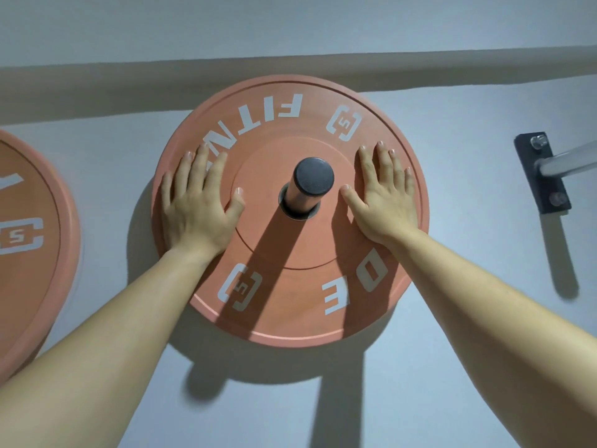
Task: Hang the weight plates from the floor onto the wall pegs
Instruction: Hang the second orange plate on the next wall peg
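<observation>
- both forearms [106, 334] reach up from the lower edge toward the black-capped peg [312, 181].
- my left hand [197, 205] lies flat, fingers straight and spread, pressing the orange weight plate [290, 305] just left of that peg.
- my right hand [382, 197] presses flat, fingers straight, just right of the peg.
- the plate hangs on the peg, against the pale wall [484, 350].
- a second plate [29, 270] hangs further left, cut off.
- an empty peg [570, 163] on a dark bracket [549, 189] juts out well to the right.
</observation>
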Demonstrator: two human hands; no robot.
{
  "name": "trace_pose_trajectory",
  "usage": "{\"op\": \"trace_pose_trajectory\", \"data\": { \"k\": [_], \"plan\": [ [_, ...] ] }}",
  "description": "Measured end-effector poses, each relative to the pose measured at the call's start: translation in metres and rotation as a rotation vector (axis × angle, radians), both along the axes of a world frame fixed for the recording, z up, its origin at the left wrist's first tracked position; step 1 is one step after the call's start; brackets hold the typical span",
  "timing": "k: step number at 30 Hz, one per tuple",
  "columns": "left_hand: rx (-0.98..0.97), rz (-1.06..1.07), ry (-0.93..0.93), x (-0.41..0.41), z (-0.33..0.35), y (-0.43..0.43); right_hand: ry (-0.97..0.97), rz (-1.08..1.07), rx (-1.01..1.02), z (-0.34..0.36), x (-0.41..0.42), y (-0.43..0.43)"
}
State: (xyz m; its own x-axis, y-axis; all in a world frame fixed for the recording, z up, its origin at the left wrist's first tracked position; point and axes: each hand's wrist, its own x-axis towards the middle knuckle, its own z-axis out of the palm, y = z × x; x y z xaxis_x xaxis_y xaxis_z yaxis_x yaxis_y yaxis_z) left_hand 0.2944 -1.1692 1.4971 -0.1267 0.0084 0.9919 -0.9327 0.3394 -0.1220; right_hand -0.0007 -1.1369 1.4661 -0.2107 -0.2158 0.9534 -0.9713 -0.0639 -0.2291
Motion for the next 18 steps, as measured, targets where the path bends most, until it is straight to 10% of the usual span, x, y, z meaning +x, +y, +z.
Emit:
{"op": "trace_pose_trajectory", "data": {
  "k": [8,18],
  "plan": [
    [0.146,-0.155,0.469,0.025,-0.062,0.008,-0.282,0.094,0.083,-0.025,-0.019,0.020],
    [0.241,-0.345,0.537,0.012,-0.078,0.038,-0.500,0.182,0.119,-0.055,0.008,0.031]
  ]
}}
